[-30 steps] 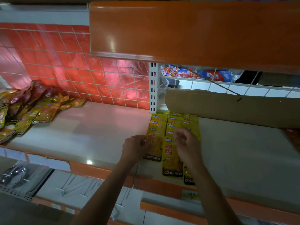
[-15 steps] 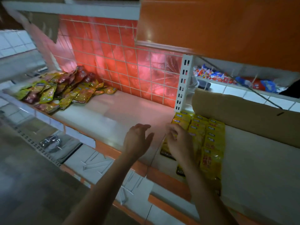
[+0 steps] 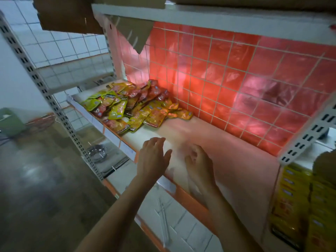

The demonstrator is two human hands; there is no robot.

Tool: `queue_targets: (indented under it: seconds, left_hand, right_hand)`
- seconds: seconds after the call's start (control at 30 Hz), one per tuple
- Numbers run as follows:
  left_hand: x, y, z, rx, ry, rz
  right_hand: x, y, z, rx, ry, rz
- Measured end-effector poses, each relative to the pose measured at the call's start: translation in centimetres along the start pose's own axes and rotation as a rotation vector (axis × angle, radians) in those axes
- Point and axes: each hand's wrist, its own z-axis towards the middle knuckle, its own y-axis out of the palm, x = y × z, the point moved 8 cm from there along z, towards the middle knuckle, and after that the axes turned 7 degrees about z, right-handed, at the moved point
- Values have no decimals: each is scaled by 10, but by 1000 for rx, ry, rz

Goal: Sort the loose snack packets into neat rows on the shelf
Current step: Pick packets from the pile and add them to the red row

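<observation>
A loose heap of yellow and red snack packets (image 3: 132, 104) lies at the far left end of the white shelf (image 3: 227, 148), against the red wire-grid back. Neat rows of yellow packets (image 3: 294, 202) lie at the shelf's right end, partly cut off by the frame edge. My left hand (image 3: 153, 157) hovers over the shelf's front edge with fingers spread and relaxed, holding nothing. My right hand (image 3: 199, 160) is beside it, fingers loosely curled, empty. Both hands are between the heap and the rows, touching neither.
A white perforated upright (image 3: 309, 131) divides the shelf sections at right; another upright (image 3: 45, 91) stands at left. The shelf above (image 3: 200, 17) hangs close overhead. A lower shelf (image 3: 174, 224) and a metal bowl (image 3: 97, 151) sit below. Grey floor lies to the left.
Both hands let go of the yellow rows and moved left along the shelf toward the loose heap. My view swung left, so the rows now sit at the right edge.
</observation>
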Motion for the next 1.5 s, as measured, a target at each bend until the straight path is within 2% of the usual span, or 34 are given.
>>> queue_targets:
  seconds: [0.2, 0.37, 0.6, 0.73, 1.03, 1.17, 1.3, 1.5]
  left_hand:
    - [-75, -5, 74, -64, -61, 83]
    - [-117, 16, 127, -152, -82, 195]
    - [-129, 19, 155, -169, -92, 317]
    - [-124, 15, 156, -148, -110, 325]
    - [-108, 18, 149, -190, -175, -102]
    - [-83, 22, 149, -223, -153, -357]
    - [-46, 34, 137, -287, -76, -542]
    - [22, 47, 101, -425, -108, -803]
  right_hand:
    - [-22, 73, 68, -7, 95, -51]
    - [-36, 110, 122, 80, 152, -97]
    - [-43, 137, 163, 133, 237, -411]
    - [-42, 143, 169, 147, 267, -466]
    - [-22, 114, 146, 310, 222, -26]
    - [6, 85, 123, 363, 289, 109]
    - [11, 38, 92, 418, 311, 126]
    - [19, -48, 42, 563, 293, 74]
